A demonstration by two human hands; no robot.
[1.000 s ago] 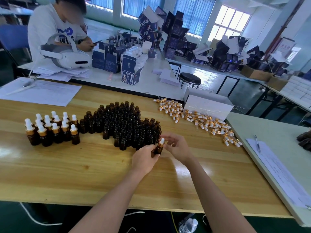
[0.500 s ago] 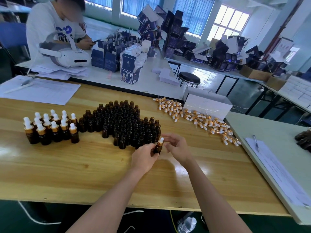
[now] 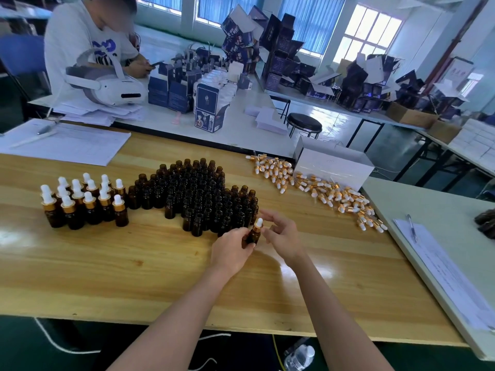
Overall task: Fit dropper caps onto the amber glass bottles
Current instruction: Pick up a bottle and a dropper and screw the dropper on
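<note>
The wooden tabletop point(image 3: 107, 263) carries everything. At its middle stands the big block of uncapped bottles point(image 3: 203, 194), amber glass with bare necks, packed shoulder to shoulder. To the far right a long scatter of loose dropper caps point(image 3: 321, 188) trails along the front of a white box point(image 3: 332, 164) and down towards the right edge. At the left, touching the block's side, stands the much smaller group of capped bottles point(image 3: 83, 202), with gold collars and white bulbs.

So I judge the job to be only begun: a small share is done, and by far the larger part waits, with plenty of caps to hand.

My left grip point(image 3: 231, 250) is curled round one bottle point(image 3: 253, 234), holding it upright just in front of the block's near right corner. Its dropper cap point(image 3: 258, 224) sits on the neck; whether it is screwed fully home I cannot tell from this angle. My right grip point(image 3: 281, 236) is spread and loose just beside that cap, pinching nothing. This bottle looks ready to join the finished group on the left.
</note>
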